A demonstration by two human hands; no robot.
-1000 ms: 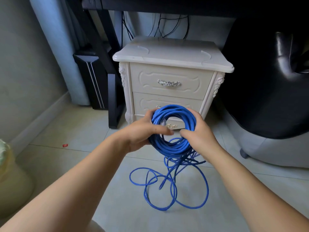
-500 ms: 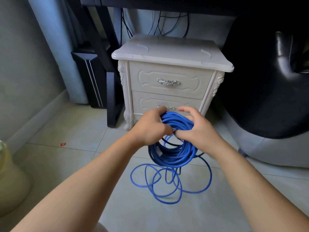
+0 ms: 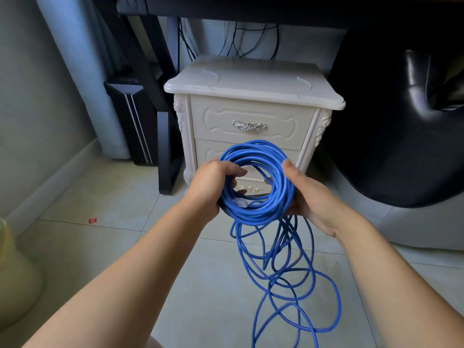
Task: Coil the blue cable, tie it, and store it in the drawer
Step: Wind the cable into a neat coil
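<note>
A blue cable is wound into a round coil held upright in front of the white nightstand. My left hand grips the coil's left side, thumb through the middle. My right hand holds the right side, thumb over the strands. A clear plug sits at the coil's lower left. Several loose loops hang from the coil and trail over the tiled floor. Both drawers are closed; the top drawer has a silver handle, and the coil hides much of the lower one.
A black desk frame and a dark tower stand left of the nightstand. A black chair fills the right side. A pale yellow object sits at the far left, and a small red scrap lies on the floor.
The coil has swung from tilted down to upright and facing me. Both hands have shifted from the top to its sides, and the loose cable has been drawn up off the floor.
</note>
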